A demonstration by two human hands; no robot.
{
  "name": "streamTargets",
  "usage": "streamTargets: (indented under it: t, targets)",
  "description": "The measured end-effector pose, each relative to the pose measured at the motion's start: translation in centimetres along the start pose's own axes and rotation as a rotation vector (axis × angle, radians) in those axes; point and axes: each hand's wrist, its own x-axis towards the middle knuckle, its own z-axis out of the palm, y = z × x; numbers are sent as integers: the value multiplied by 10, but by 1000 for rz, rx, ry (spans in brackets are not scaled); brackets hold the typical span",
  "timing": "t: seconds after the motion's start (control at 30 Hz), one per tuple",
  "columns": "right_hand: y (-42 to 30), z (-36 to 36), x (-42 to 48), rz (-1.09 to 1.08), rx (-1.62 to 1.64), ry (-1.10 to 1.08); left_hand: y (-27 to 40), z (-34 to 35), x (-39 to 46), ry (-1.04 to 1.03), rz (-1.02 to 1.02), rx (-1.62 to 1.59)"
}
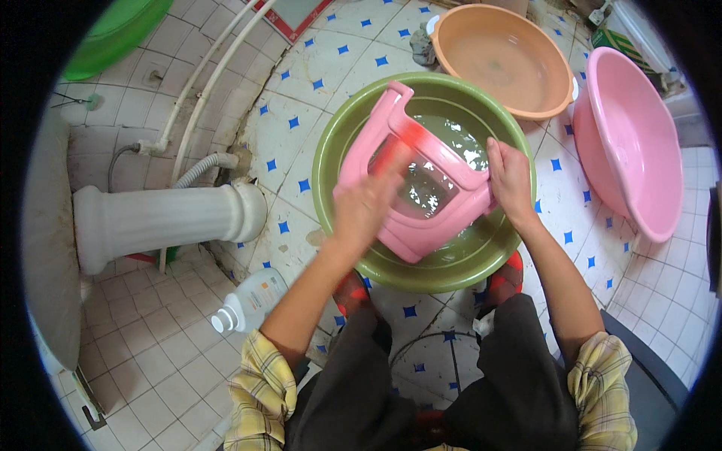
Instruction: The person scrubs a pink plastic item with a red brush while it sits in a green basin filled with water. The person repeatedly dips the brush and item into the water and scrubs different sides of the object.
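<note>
A pink plastic stool (434, 234) with cut-out sides is tilted over a large green basin (324, 169) that holds water. My right hand (509, 176) grips the stool's right edge near the basin's rim. Closed around a red brush (413, 135), my left hand (369, 206) is over the stool's frame. Motion blurs both the brush and this hand, so the brush's exact shape is unclear. Water shows through the stool's openings.
An orange basin (496, 62) with cloudy water stands beyond the green one. At right a pink basin (637, 141) leans on its side. A white bottle (254, 299) lies on the tiled floor near a white pedestal (163, 220). Pipes (211, 84) run along the left wall.
</note>
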Motion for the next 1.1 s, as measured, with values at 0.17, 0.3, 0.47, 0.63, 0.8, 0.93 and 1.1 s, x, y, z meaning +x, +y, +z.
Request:
streamTargets:
  t: [0.17,0.3,0.47,0.63,0.8,0.93,1.1]
  targets:
    - [-4,4,-4,18,-38,-41,2,7,3,20,116,50]
    - [-4,-7,0,30,19,-24,9,-36,47,-166,-297,-75]
    - [-2,-4,-6,24,18,-27,24,-2,25,-18,38,-102]
    - [-6,-7,-3,-29,-14,-8,-17,-14,62,26,-235,-106]
    - [7,-5,-13,11,42,-31,-13,-23,63,-35,-297,-171]
    - [-3,-1,-11,1,42,-41,-31,-29,84,12,-424,-441]
    - [0,-5,-8,-4,30,-31,10,-23,98,-49,-227,-317]
